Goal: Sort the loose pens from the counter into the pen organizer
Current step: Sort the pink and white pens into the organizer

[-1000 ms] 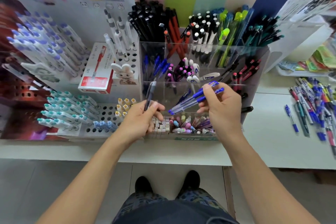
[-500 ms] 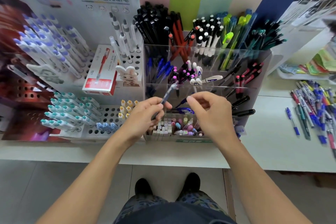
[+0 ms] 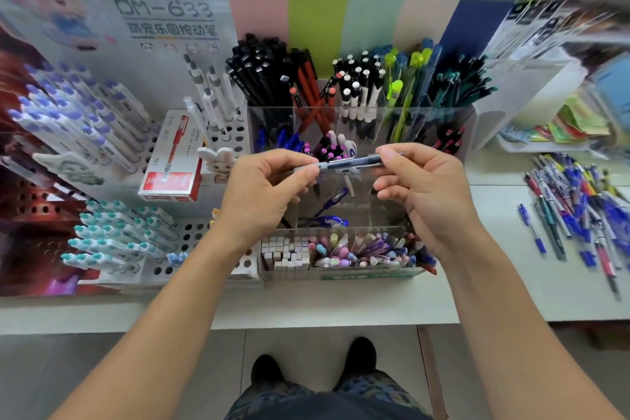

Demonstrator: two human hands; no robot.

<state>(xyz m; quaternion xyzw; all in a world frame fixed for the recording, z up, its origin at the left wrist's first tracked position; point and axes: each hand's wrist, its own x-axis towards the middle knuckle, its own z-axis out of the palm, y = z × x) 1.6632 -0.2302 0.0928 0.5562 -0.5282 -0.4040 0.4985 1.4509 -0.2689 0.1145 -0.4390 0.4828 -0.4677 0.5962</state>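
Pen under handling: one dark, translucent-barrelled pen (image 3: 347, 163), held level at the centre of the frame, directly in front of the clear acrylic multi-compartment pen organizer (image 3: 467, 119). The left hand (image 3: 266, 194) pinches its pale left end between thumb and fingertips; the right hand (image 3: 419, 187) pinches the right end the same way. Both hands are closed on this one pen, and neither carries anything else.

Remaining stock: a loose heap of blue, red and grey pens (image 3: 579, 208) lies on the white counter (image 3: 494, 269) at the right of the frame, well apart from the organizer. By judgement, the sorting is far from finished.

Risks noted:
- The pen is held only at its tips. A pull from either hand could separate a cap or slip the barrel, and it would fall into the low front tray of small pastel items (image 3: 358, 254) below.
- The organizer's compartments are crowded and their clear walls are hard to read. The pen could be placed with the wrong colour group.
- The rear compartments stand packed with upright pens. A hand pushed in carelessly could knock neighbours askew.
- The picture is blurred towards its edges, so the heap's count cannot be stated.
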